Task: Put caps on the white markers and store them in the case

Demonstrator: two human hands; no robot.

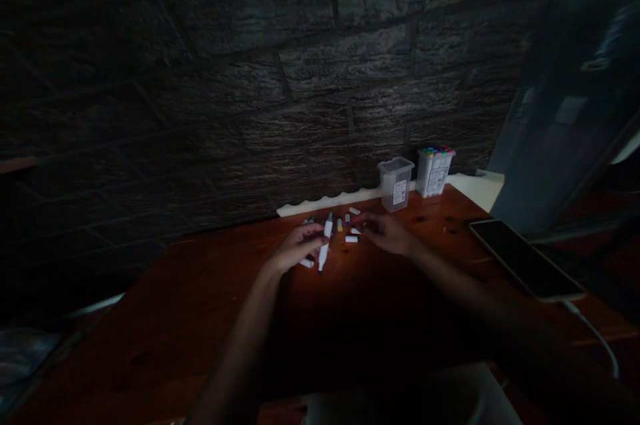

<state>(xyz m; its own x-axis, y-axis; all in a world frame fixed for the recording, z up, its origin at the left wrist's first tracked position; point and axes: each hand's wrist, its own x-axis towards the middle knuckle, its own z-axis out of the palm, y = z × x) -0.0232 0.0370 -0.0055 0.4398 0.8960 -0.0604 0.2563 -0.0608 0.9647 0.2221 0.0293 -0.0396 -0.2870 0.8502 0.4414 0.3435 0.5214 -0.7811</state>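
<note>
My left hand (300, 246) is closed around a white marker (325, 246), held tilted above the table. A dark tip shows at the marker's lower end, and its upper end looks greyish-green. Under and beside this hand lie more white marker pieces (307, 263), partly hidden by the fingers. To the right, my right hand (384, 233) reaches over loose marker caps, thumb and fingers apart. Near its fingertips are a yellow-banded cap (340, 225), a purple-banded cap (347, 219) and a white cap with a dark end (352, 239). Dim light blurs the fingertips.
On the wooden table (200, 298), a clear plastic container (396, 185) stands beside a container full of colour-topped markers (435, 172). A phone (525, 258) with a white cable (597, 338) lies at the right. Behind the table rises a brick-patterned wall (300, 92).
</note>
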